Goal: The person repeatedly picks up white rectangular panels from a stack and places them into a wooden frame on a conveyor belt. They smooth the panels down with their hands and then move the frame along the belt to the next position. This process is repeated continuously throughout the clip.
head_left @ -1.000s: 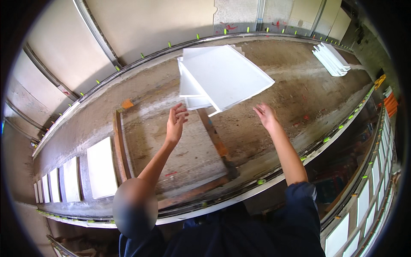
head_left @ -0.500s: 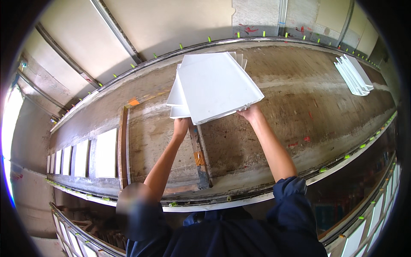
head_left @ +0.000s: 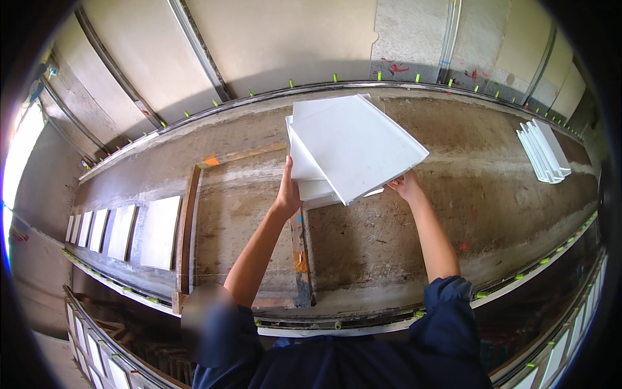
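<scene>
A loose stack of flat white rectangular panels (head_left: pixel 356 139) with thin raised edges is between my two hands over the long brown work surface. The sheets are fanned, the top one turned against those below. My left hand (head_left: pixel 288 189) grips the stack's left side, its thumb lying up along the edge and its other fingers hidden. My right hand (head_left: pixel 407 185) pinches the near right corner from below, with some fingertips out of sight beneath it. Whether the stack's far end rests on the surface I cannot tell.
A wooden frame (head_left: pixel 186 230) lies on the brown surface (head_left: pixel 389 240) left of centre. White panels (head_left: pixel 161 232) stand in a row at the left. Another white stack (head_left: pixel 543 152) sits far right. Green clips (head_left: pixel 335 78) line the rails. Racks holding panels flank me below.
The top panel has turned clockwise and the stack sits a little lower and further right in view. My left hand has shifted up along its side, thumb now showing. The view has also shifted.
</scene>
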